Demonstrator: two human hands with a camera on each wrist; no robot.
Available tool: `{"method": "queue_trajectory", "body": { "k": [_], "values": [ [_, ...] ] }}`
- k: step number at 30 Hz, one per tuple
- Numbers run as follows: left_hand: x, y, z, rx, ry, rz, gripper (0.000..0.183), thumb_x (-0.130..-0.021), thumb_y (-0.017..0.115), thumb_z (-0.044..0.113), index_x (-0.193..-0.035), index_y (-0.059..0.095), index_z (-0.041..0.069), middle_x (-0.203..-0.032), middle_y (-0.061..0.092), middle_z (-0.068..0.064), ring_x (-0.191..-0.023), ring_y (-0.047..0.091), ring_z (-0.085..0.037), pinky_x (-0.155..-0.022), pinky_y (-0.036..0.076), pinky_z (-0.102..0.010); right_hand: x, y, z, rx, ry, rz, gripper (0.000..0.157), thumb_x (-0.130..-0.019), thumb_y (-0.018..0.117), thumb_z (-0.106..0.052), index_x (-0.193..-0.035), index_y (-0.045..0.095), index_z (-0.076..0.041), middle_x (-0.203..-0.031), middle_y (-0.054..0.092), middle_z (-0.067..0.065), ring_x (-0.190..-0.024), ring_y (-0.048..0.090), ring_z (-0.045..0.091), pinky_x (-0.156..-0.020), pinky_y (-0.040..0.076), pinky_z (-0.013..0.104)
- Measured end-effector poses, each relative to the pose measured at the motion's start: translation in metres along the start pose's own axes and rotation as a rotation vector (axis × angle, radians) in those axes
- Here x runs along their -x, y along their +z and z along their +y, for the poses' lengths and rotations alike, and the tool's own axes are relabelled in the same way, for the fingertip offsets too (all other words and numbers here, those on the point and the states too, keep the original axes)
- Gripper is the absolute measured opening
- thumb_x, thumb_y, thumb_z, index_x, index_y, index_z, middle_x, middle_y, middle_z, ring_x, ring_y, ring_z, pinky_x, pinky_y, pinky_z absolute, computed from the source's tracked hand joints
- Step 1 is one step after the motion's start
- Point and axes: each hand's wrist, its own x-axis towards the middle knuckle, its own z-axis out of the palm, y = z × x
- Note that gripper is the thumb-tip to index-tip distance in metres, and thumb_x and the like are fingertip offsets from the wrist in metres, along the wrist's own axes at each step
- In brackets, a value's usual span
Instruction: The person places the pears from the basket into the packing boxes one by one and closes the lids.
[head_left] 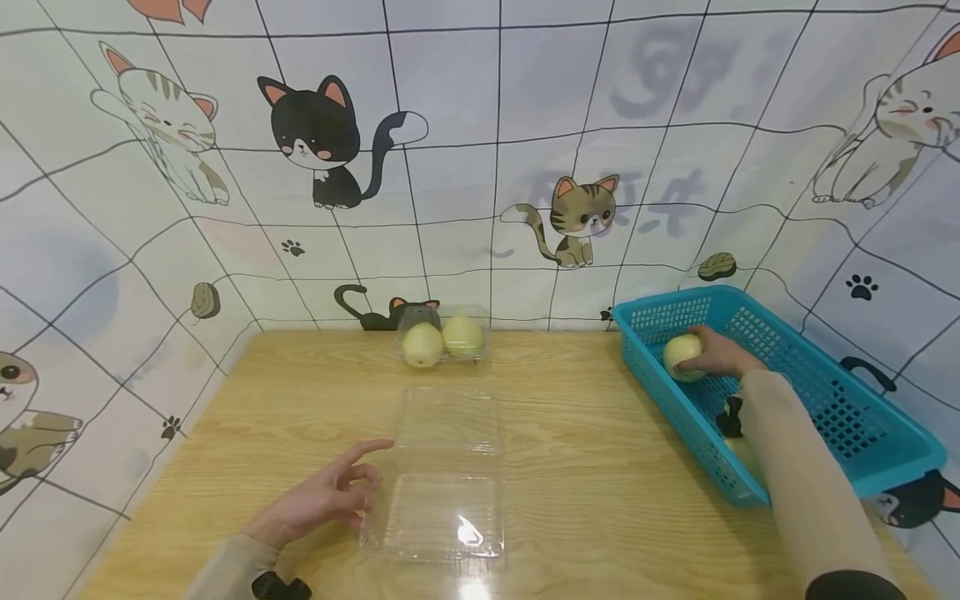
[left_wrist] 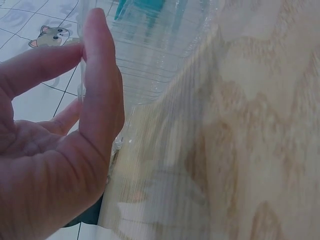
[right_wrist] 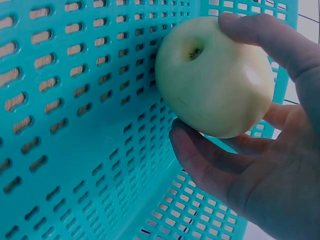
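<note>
The fruit in the basket had a pale yellow-green colour, and the two fruits by the wall were equally pale. The basket was turquoise, with rows of small holes. The plastic box was transparent and colourless. The table was yellowish brown with wood grain. The sleeves were beige. The wall was white, patterned with black grid lines, dark paw prints and cartoon cats, of which one was black and white.
</note>
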Motion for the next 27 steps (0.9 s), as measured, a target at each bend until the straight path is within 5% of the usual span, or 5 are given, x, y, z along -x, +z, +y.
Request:
{"method": "queue_trajectory", "body": {
  "k": [11,27],
  "values": [
    [-0.004,0.004,0.000,-0.008,-0.014,0.011,0.072,-0.094,0.050,-0.008,-0.152,0.012,0.010,-0.103,0.041,-0.008,-0.076,0.054,-0.017,-0.067,0.055,-0.030,0.003,-0.009,0.000,-0.040,-0.024,-0.001,0.092,-0.083,0.074,-0.028,-0.140,0.019,0.018,-0.121,0.041,0.038,-0.100,0.051,0.046,-0.073,0.052,0.050],
    [-0.021,0.012,0.003,-0.069,-0.051,0.066,0.074,-0.092,0.053,-0.008,-0.153,0.014,0.010,-0.106,0.040,-0.011,-0.076,0.054,-0.017,-0.068,0.055,-0.031,0.031,-0.027,-0.028,-0.093,-0.097,0.001,0.093,-0.084,0.074,-0.021,-0.147,0.013,0.011,-0.128,0.035,0.036,-0.107,0.046,0.047,-0.075,0.049,0.054]
  ]
}}
